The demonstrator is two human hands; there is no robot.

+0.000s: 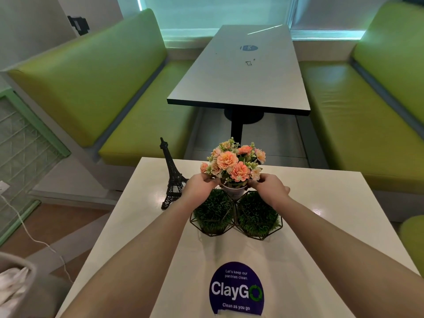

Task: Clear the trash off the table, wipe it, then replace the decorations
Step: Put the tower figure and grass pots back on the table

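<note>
From the head view, at the frame's centre, I have my left hand (199,182) and right hand (267,185) pinching the flower pot (233,191) rim from either side, fingers curled on it. The pot sits on the white table (332,203), just behind two wire-framed grass balls (236,213), with the Eiffel Tower model (171,177) left of it

A single wide-angle view came from the person's head, facing forward and tilted down over a white worktop (321,203). Both forearms ran up from the bottom edge, so the hands sat close, near the middle of the picture. The worktop's near edge was cut off below; its far edge showed. Beyond it the view reached a second table (241,76) between green benches (103,88), and lines bowed toward the edges.
</note>
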